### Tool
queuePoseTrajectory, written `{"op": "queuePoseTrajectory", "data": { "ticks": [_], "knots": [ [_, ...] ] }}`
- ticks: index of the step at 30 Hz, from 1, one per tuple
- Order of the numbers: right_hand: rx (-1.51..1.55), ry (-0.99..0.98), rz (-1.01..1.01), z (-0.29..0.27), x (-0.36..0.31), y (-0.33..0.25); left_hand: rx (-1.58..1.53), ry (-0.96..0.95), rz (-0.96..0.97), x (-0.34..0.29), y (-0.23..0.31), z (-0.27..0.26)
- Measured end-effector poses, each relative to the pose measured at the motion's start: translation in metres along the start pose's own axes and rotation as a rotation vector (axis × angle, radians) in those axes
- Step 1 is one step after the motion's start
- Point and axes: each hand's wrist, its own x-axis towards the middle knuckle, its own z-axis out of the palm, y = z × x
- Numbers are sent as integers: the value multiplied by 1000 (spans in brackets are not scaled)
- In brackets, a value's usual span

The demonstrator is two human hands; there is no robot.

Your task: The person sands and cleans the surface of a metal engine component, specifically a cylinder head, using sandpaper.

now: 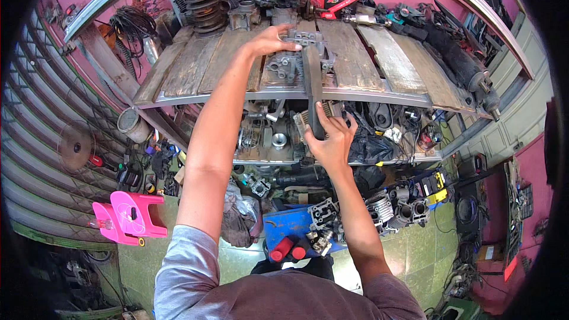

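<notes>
On the wooden shelf in front of me lies a grey metal engine casting point(283, 66), with holes and bosses on its surface. My left hand point(269, 41) grips its far left edge, thumb and fingers curled on the metal. A long dark brush point(312, 74) lies across the casting, its bristles on the left side against the metal. Its handle points toward me over the shelf's front edge, and my right hand point(332, 139) is closed around that end. The brush covers part of the casting.
Coiled springs point(204, 9), engine parts and a red box point(332, 6) line the back of the shelf. A long exhaust pipe point(456, 65) lies at right. Below are cluttered parts, a blue stand point(278, 225) with castings, and a pink stool point(133, 213) at left.
</notes>
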Motion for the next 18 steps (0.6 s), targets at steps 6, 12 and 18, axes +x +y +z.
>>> {"op": "queuePoseTrajectory", "data": {
  "ticks": [6,12,18],
  "knots": [
    [0,18,-14,3,-4,4,-175,-55,-10,5,-11,-1],
    [-5,83,-41,12,-6,10,66,94,70,-7,19,-5],
    [-22,98,-42,12,5,2,459,390,325,-28,42,-1]
  ]
}}
